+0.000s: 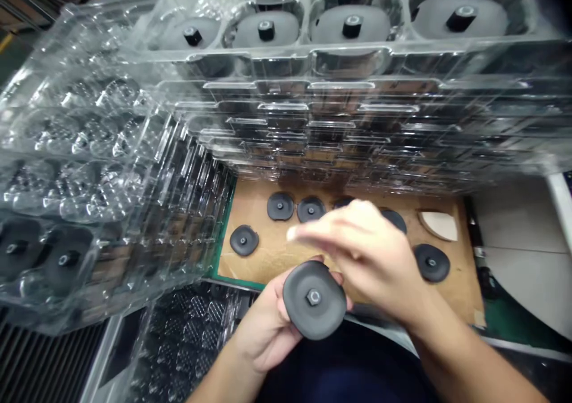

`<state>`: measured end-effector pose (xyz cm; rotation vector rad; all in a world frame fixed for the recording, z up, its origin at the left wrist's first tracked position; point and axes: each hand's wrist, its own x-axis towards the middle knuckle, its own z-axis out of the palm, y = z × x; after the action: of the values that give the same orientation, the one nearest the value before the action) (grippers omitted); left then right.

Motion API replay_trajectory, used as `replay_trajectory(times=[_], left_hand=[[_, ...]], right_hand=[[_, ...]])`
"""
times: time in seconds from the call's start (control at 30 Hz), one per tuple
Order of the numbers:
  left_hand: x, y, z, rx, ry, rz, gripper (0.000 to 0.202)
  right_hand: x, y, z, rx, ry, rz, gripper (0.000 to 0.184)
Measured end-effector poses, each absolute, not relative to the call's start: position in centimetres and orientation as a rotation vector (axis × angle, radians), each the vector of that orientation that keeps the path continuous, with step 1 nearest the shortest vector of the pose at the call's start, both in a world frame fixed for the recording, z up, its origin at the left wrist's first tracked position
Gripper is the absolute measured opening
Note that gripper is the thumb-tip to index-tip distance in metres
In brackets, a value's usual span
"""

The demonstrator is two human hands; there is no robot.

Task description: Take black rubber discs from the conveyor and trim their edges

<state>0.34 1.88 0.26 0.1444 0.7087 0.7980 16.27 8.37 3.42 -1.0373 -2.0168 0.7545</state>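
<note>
My left hand holds a dark grey rounded-square disc from below, near the front edge of the bench. The disc's dished face is turned up and a short hexagonal post stands at its centre. Just above and to the right of it is my right hand, a little blurred, with its fingers stretched out to the left. Nothing shows in the right hand, which looks open and apart from the disc. Behind the hands, several similar discs lie on a brown board; the right hand partly covers some of them.
A tall stack of clear plastic trays rises behind the board, its top tray holding several discs. More clear trays are piled at the left. A pale curved piece lies at the board's right, beside a white surface.
</note>
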Motion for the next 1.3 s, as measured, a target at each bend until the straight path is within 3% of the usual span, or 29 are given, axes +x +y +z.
replay_trajectory(times=[0.13,0.23,0.33,0.57,0.7,0.8,0.97,1.07,1.1,1.2,1.3], left_hand=[[-0.2,1.6,0.7,0.064,0.565,0.869,0.041],[-0.4,1.2,1.0,0.033,0.6,0.888,0.045],[-0.6,0.8,1.2,0.013,0.582,0.868,0.047],[-0.8,-0.6,0.7,0.406,0.48,1.028,0.045],[-0.9,-0.8,0.1,1.341,0.881,1.154,0.098],[-0.9,-0.8,0.0,1.8,1.0,1.115,0.111],[-1.0,-1.1,0.2,1.893,1.044,1.074,0.108],[-1.2,-1.2,0.5,1.772,1.104,0.981,0.102],[-1.2,-1.2,0.5,1.662,1.132,0.924,0.095],[-1.1,-1.7,0.3,1.16,1.208,0.765,0.048],[-1.6,-3.7,-1.1,0.891,1.286,0.764,0.061]], right_hand=[[15.9,8.4,-0.3,-1.463,-1.787,0.905,0.02],[14.6,6.9,-3.9,-1.414,-1.853,1.117,0.02],[13.4,5.1,-6.5,-1.434,-1.822,1.112,0.023],[15.9,3.1,-4.3,-1.399,-1.702,1.034,0.024],[17.3,1.0,-3.0,-1.395,-1.679,1.013,0.019],[17.8,-0.8,-2.7,-1.408,-1.653,0.979,0.02],[18.9,-1.9,-1.8,-1.243,-1.805,0.842,0.037],[19.6,-1.1,-0.8,-1.07,-2.064,0.743,0.035],[19.6,-0.9,-0.6,-1.029,-2.107,0.728,0.031],[18.6,-0.8,0.1,-1.081,-2.004,0.762,0.018],[16.5,-2.1,-0.3,-1.273,-1.883,0.977,0.042]])
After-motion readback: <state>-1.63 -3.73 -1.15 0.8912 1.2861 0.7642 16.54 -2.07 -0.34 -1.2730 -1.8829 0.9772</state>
